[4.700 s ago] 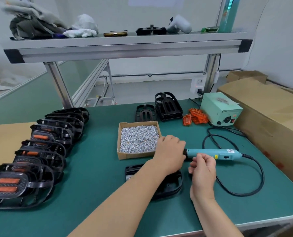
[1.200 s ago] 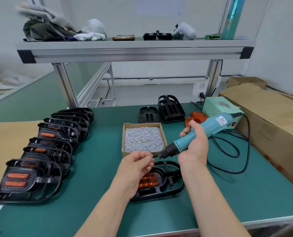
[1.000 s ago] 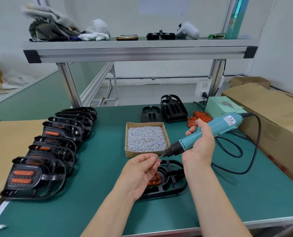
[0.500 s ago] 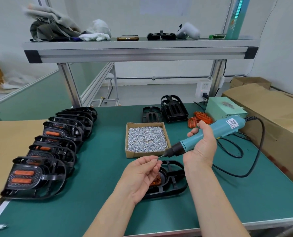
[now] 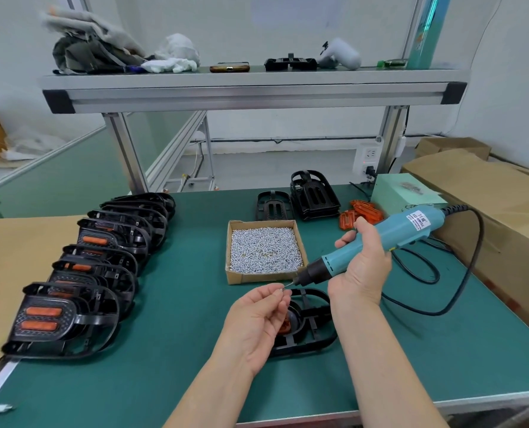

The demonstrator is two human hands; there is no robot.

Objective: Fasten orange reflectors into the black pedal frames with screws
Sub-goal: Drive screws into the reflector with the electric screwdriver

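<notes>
The screwdriver (image 5: 380, 239) has come off the table (image 5: 179, 304) into the right hand's (image 5: 362, 270) full grip, and its tip meets a screw (image 5: 281, 290) pinched by the left hand (image 5: 257, 322). The pedal frame (image 5: 314, 327) and reflector (image 5: 285, 324) lie lower centre, beneath. The screw looks tiny, light and slippery, so hold it by the shank.

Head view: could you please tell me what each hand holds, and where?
Right hand grips the electric screwdriver by its teal body; left hand pinches a screw.
</notes>
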